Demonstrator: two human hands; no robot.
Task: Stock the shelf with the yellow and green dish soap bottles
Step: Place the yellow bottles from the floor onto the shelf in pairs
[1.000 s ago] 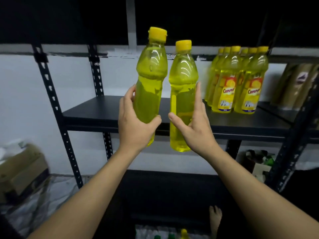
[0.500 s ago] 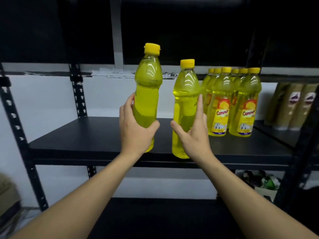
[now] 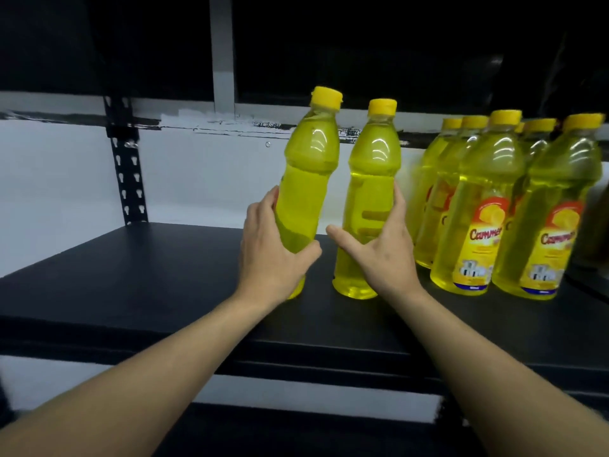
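- A black shelf (image 3: 138,275) is spanning the view, its front edge running below both forearms, with a perforated black upright (image 3: 127,166) standing at its back left corner against a white wall (image 3: 59,179).
- A cluster of labelled yellow bottles (image 3: 487,219) is standing upright toward the right end of the shelf, packed close together.
- The left yellow bottle (image 3: 308,179) is leaning slightly right near the middle of the shelf; whether its base is resting on the board cannot be told, as the hand is covering it.
- The right yellow bottle (image 3: 369,199) is standing upright just beside it, base on the shelf, apart from the cluster.
- The left hand (image 3: 273,255) is wrapping around the lower half of the left yellow bottle, thumb pressing its front.
- The right hand (image 3: 382,249) is clasping the right yellow bottle, fingers curling round its far side and thumb spread left.
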